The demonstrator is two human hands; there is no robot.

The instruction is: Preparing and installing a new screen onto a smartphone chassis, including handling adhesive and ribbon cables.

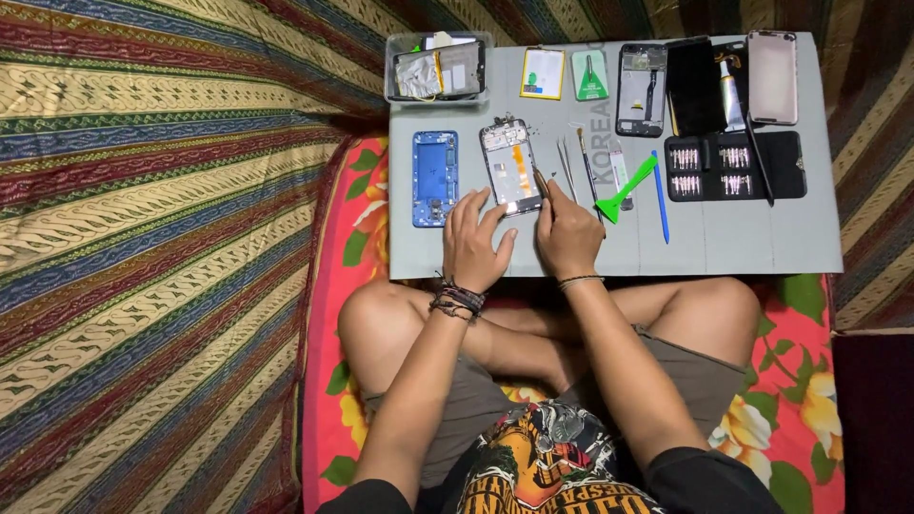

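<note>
The left hand (473, 243) presses flat on the open phone (512, 167). The right hand (567, 236) pinches a thin tool (541, 181), maybe a screwdriver. Keep the phone still and the tool straight.

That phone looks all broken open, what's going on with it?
A person sits cross-legged at a grey board laid across their lap. The left hand steadies an opened phone with its insides showing. The right hand holds a thin tool with its tip at the phone's edge. A blue phone frame lies to the left. Tweezers, a green pry tool, a blue stick and a black bit case lie to the right, with more phone parts along the far edge.
</note>
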